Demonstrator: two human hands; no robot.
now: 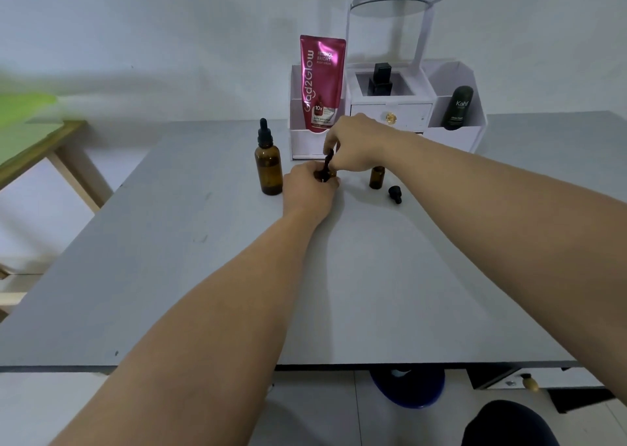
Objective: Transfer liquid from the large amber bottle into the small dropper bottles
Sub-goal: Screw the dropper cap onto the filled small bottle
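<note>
from my feed both forearms reach far out over the grey table (pixel 203 276) and meet near its middle. the left hand (pixel 310 191) lies low, wrist just off the surface, fingers curled round a small dropper bottle (pixel 330 174) that is mostly hidden in the grip; only a bit of amber at the neck shows. the right hand (pixel 353 147) arches above it, wrist raised, knuckles toward the far side, thumb and fingertips pinching the black dropper cap (pixel 328 160), which leans slightly at the bottle's mouth. i cannot tell whether the cap is seated on the neck.

the large amber bottle (pixel 268 167) stands upright just left of the left hand, its own black dropper on. right of the hands a second small bottle (pixel 377 177) stands uncapped, partly behind the right forearm, with a loose cap (pixel 395 194) lying on its side just near of it. a white organiser (pixel 386 106) holding a pink pouch (pixel 322 82) sits at the far edge.
</note>
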